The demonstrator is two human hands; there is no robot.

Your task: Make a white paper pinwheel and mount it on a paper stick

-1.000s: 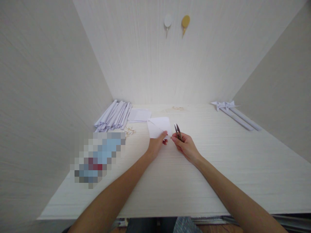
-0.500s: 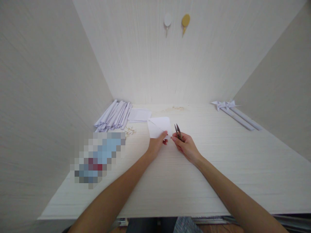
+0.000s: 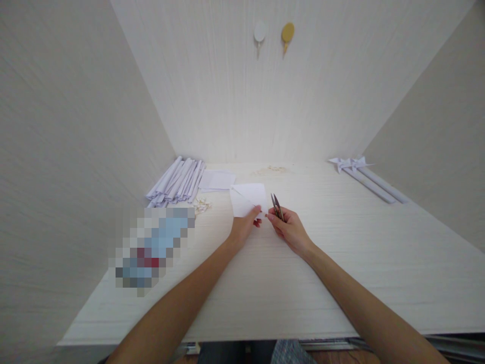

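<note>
A white square of paper (image 3: 248, 198) lies on the pale table (image 3: 341, 253) near the middle. My left hand (image 3: 243, 226) pinches its near edge between thumb and fingers. Just to the right, my right hand (image 3: 290, 228) is closed round a small pair of thread snips (image 3: 276, 206), blades pointing away from me and slightly apart. The thumb and forefinger of that hand also touch the paper's near right corner.
A pile of rolled white paper tubes (image 3: 176, 181) and a flat sheet (image 3: 216, 180) lie at the back left, with small tan bits (image 3: 201, 205) beside them. A blurred blue object (image 3: 151, 247) sits at the left. Two paper pinwheels on sticks (image 3: 366, 177) lie at the back right. Walls enclose three sides.
</note>
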